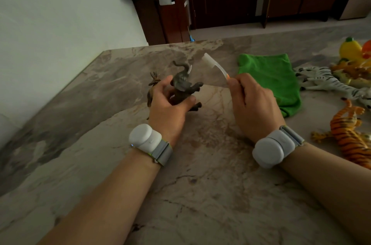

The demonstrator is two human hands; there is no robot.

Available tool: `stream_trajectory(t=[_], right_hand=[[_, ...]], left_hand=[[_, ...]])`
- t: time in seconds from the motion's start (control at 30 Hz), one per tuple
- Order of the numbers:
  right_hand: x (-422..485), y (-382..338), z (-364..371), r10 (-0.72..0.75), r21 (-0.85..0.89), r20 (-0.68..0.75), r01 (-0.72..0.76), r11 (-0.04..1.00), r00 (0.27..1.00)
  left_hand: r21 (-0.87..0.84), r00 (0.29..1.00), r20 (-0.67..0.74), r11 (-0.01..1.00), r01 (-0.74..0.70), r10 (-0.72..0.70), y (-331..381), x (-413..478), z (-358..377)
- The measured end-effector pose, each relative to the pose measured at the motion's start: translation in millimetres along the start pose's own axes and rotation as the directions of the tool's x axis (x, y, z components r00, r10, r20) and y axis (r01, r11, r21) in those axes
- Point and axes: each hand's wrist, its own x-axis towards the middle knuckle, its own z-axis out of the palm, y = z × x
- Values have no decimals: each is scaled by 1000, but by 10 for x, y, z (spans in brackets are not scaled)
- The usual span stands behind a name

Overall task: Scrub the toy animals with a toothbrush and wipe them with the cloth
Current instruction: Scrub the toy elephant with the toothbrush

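A grey toy elephant (183, 84) is held above the marbled table (200, 194), tipped on its side, with its trunk raised toward the far edge and its legs pointing right. It is gripped by the left hand (166, 108). The fingers (163, 84) are curled round its back on the far side and the thumb (188, 101) is pressed across its hindquarters, so the toy sits in a half-closed grasp.

A pale toothbrush (212, 66) is seen just right of the trunk, smeared into a fan by motion blur. Its head is up and to the left, near the trunk, but whether the bristles touch the toy cannot be told. Its handle is pinched between the curled fingertips and thumb of the right hand (253, 104).

A white band is worn on each wrist. A brown antlered toy (152, 86) is partly hidden behind the left hand. A green cloth (269, 76) lies flat on the table beyond the right hand, partly covered by it.

Further right on the table, a white black-striped animal (325, 82) lies just beside the cloth, an orange tiger (349, 134) lies nearer the person, and a yellow duck (351, 50) sits at the far right edge.
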Motion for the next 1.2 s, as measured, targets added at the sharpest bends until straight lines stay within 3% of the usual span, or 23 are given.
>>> stream_trajectory(t=[0.07, 0.1, 0.37, 0.53, 0.67, 0.83, 1.03, 1.2], right_hand=[[-9, -8, -11, -18, 8, 8, 18, 1000, 1000], [-12, -8, -11, -25, 9, 15, 25, 1000, 1000], [-27, -16, -16, -91, 53, 12, 90, 995, 996], [-11, 1, 7, -78, -37, 44, 80, 996, 996], [-17, -23, -34, -87, 57, -76, 91, 994, 993], [-9, 2, 14, -88, -28, 52, 90, 996, 995], [-15, -16, -10, -80, 27, -82, 82, 996, 993], [-25, -23, -12, -123, 43, -26, 124, 991, 992]], left_hand=[[232, 994, 30, 967, -110, 106, 32, -19, -22], [257, 989, 42, 955, -146, 140, 46, -23, -32], [257, 978, 92, 944, -205, 188, 26, -36, -28], [247, 973, 79, 942, -228, 215, 39, -41, -27], [273, 972, 89, 934, -232, 216, 17, -38, -37], [260, 976, 79, 941, -217, 203, 7, -13, -35], [243, 977, 98, 947, -210, 191, -15, -9, -32], [274, 973, 119, 936, -222, 196, -22, -21, -29]])
